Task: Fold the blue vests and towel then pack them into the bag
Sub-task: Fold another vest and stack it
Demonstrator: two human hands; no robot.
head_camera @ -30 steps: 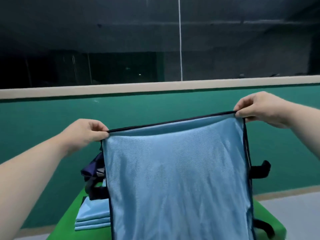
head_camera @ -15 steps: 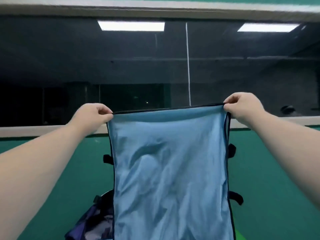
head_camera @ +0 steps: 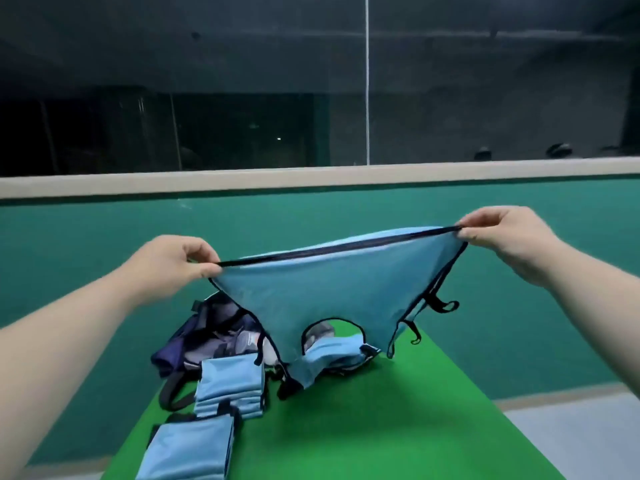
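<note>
A person holds a light blue fabric vest (head_camera: 329, 289), edged in black binding, spread in the air between two bare hands above a bright green flat surface (head_camera: 381, 427). The left hand (head_camera: 180, 268) pinches one corner of the bound top edge between thumb and curled fingers, so its grip is clamped on the vest. The right hand (head_camera: 502, 237) does the same at the other corner, its grip also clamped on the binding. The top edge runs taut between them and slopes upward from left to right.

The vest hangs down from that edge and narrows. Its lower end droops onto the surface and lies crumpled there, with the round neck opening showing green through it. Black strap loops (head_camera: 443, 304) dangle from the vest's right side.

A dark navy fabric bag (head_camera: 207, 337) sits open at the far left of the surface, just behind the vest's lower end; what lies inside is too blurred to tell. A folded light blue cloth stack (head_camera: 230, 386) rests right in front of the bag. A second folded light blue piece (head_camera: 188, 452) lies just beside it, nearer the camera.

Behind the surface stands a teal-green wall (head_camera: 104, 244) topped by a pale beige ledge (head_camera: 242, 178), with a dark glass pane (head_camera: 242, 98) above.
</note>
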